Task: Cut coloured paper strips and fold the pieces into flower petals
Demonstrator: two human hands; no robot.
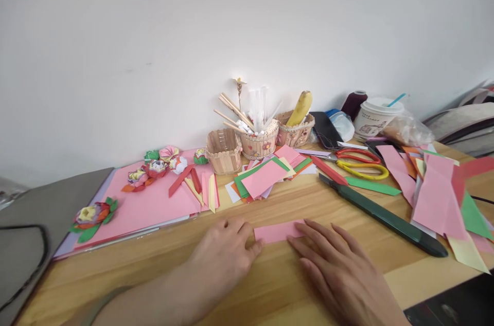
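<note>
A narrow pink paper strip (276, 232) lies on the wooden table in front of me. At its left end is my left hand (227, 249), fingers curled and the thumb tip on the strip's lower left corner. Flat over the right end rests my right hand (334, 259), with its fingers stretched out and pressing on the paper. Beyond the strip is a pile of pink, green and orange paper slips (264, 179). To the right, a dark green craft knife (386, 218) lies slanting across the table.
Folded paper flowers (92, 215) and folded slips lie on pink sheets (150, 213) at left. Small wooden baskets (224, 154) stand along the wall, one holding a banana (301, 108). Scissors (363, 170), a lidded cup (376, 118) and loose paper strips (434, 192) are at right.
</note>
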